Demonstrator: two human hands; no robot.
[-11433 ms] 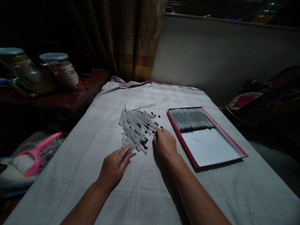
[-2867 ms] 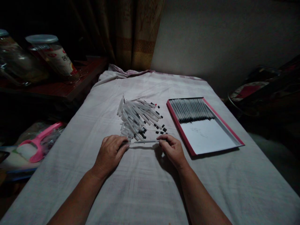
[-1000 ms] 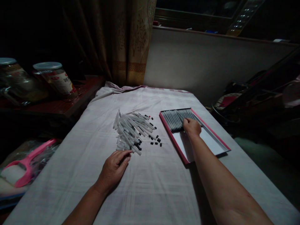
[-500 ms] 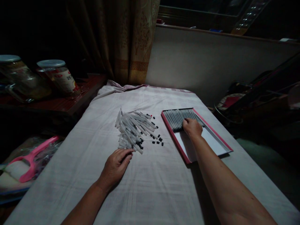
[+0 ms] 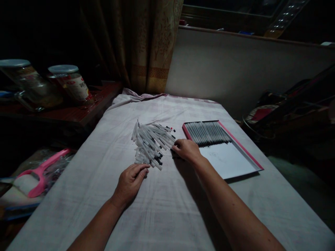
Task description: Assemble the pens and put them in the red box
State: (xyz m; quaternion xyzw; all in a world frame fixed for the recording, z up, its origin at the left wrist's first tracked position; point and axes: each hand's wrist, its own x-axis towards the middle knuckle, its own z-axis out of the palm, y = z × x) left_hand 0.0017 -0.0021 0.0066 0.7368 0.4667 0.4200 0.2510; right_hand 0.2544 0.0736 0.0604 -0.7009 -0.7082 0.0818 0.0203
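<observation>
Heap of translucent plastic tubes (image 5: 149,139): left hand (image 5: 130,181) just beside, seven o'clock; right hand (image 5: 187,149) at three. Cannot tell whether fingers pinch something. Flat pink-edged rectangular box (image 5: 229,160) farther, three o'clock.

This looks like a home, with its patterned curtain (image 5: 161,45), checked cloth (image 5: 154,212) and lidded jar (image 5: 74,87).

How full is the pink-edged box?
The box is partly full: slim tubes fill its far part; white bottom shows nearer.
</observation>
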